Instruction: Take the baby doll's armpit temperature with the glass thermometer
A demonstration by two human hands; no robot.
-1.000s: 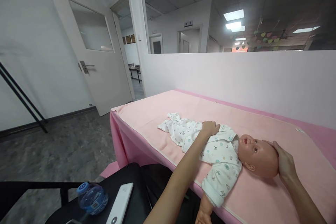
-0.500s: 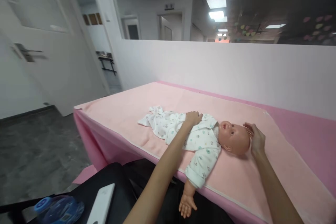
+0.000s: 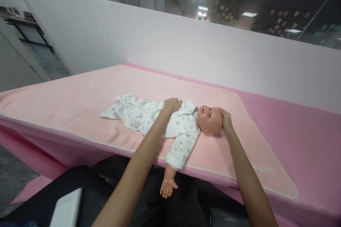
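Note:
A baby doll (image 3: 211,122) lies on its back in a white printed outfit (image 3: 179,127), its head to the right and the garment's legs to the left. My left hand (image 3: 172,105) lies across its chest; the fingers point to the far side and are partly hidden. Against the crown of the doll's head, my right hand (image 3: 226,118) is laid cupped, fingers stretched along it and the thumb side unclear. One doll arm (image 3: 168,182) hangs palm up over the table's near edge.
A pale pink mat (image 3: 80,103) covers much of the pink-draped table (image 3: 298,138). Behind it rises a white wall (image 3: 149,39) with a window above. At lower left, a white phone-like slab (image 3: 66,207) lies on a black surface (image 3: 71,181).
The camera view has turned right and down, so everything appears further left. My right hand has closed in against the doll's head. My left hand stays on its chest.

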